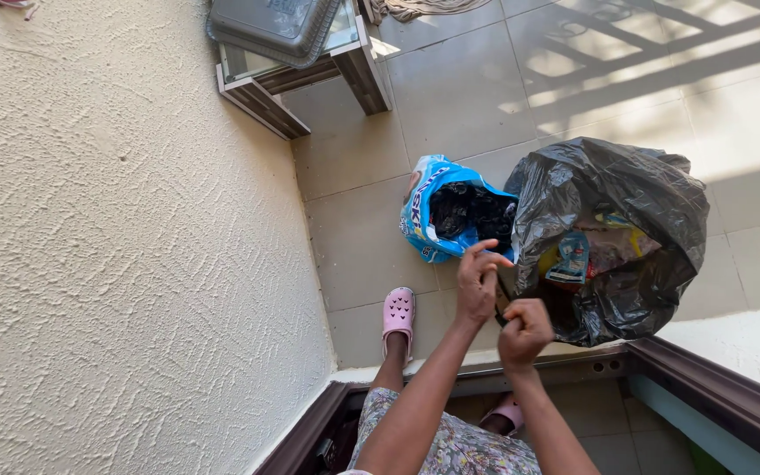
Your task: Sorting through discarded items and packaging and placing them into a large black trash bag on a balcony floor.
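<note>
Left hand point(478, 283) loosely curled and right hand point(525, 330) clenched at the near rim of the black rubbish bag point(635, 189), gaping on the floor tiles point(450, 105) beside a blue bag point(422, 211), apparently pinching rim plastic for grip.

at two o'clock from my hands i see a black bin bag point(626, 189) of thin, glossy, crinkled plastic; at twelve, a blue sack point(424, 211) of shiny printed plastic. wall point(125, 229) at nine: rough matt plaster. floor tiles point(459, 97): smooth, faint sheen. clog point(398, 312): matt pink plastic.
</note>
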